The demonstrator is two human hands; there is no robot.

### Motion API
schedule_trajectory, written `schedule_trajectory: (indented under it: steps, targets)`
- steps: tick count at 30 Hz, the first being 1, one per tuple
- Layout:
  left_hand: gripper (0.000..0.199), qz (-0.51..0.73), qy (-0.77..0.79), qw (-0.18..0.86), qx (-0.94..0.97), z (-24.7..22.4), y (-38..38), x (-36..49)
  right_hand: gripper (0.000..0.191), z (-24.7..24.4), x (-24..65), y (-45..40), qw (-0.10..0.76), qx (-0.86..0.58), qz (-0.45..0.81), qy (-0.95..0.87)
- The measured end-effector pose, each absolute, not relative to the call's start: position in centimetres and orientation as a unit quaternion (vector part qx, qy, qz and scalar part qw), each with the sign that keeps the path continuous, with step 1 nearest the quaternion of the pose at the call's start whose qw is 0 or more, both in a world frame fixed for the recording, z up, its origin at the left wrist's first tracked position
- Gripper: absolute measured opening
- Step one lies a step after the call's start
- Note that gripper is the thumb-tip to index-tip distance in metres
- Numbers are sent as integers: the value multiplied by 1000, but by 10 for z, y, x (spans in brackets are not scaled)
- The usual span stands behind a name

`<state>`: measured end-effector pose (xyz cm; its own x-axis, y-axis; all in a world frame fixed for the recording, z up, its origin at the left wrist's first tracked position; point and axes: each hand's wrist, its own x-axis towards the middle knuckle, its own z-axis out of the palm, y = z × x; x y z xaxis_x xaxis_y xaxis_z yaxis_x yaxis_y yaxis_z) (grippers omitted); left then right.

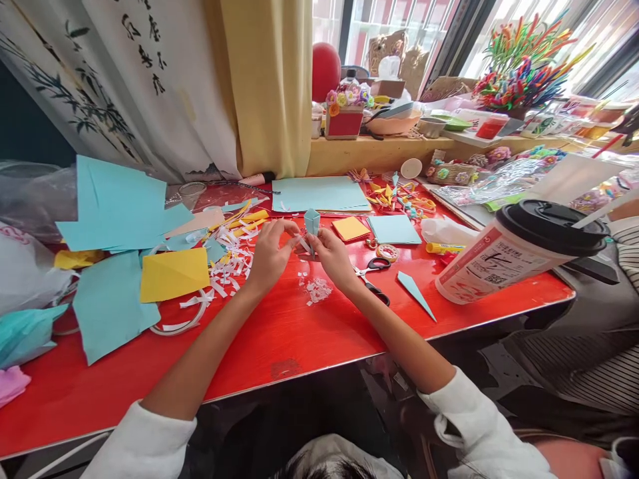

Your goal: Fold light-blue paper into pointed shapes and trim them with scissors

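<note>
A folded light-blue paper piece point(312, 221) with a pointed top stands upright, pinched between the thumb and fingers of my right hand point(333, 256). Beside it on the left, my left hand point(272, 251) is closed in a pinch on a small white paper strip point(303, 243), close to the folded piece. Below my hands lies a little heap of white paper scraps point(317, 291). Black-handled scissors point(375, 279) rest on the red table just right of my right hand. Another folded blue paper piece point(417, 295), long and pointed, lies farther right.
Blue paper sheets point(110, 299), a yellow sheet point(174, 275) and white shreds point(224, 274) cover the left. Behind are a blue stack point(319, 194), yellow squares point(351, 228) and blue squares point(395, 229). A large lidded cup point(499, 259) stands right, near another person's striped sleeve point(626, 246).
</note>
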<state>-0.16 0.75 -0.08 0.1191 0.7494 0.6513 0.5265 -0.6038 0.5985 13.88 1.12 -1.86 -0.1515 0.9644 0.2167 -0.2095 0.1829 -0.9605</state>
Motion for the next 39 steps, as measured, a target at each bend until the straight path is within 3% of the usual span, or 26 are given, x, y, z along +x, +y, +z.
schedule_trajectory:
  steps: [4,10,14,20,29,39]
  targets:
    - [12,531,408,125,733,5,2,-2,28,-16,137,9,547,-333,551,-536]
    - [35,606,346,328,637,16,0,-3,27,-13,139,9,572,-346,529,-523]
    - [37,605,341,412,590,23,-1,-4,26,-13,143,9,565,-369,496,-547]
    - [18,611,342,458,547,31,-6,-7,26,-13,144,6,524,-393,486,-579]
    - [26,571,332,519,543,17,-10,1,23,-18,134,3,532,-348,482,-603]
    - [29,614,359,429,557,13,-10,4,22,-21,135,1,506,-400,393,-655]
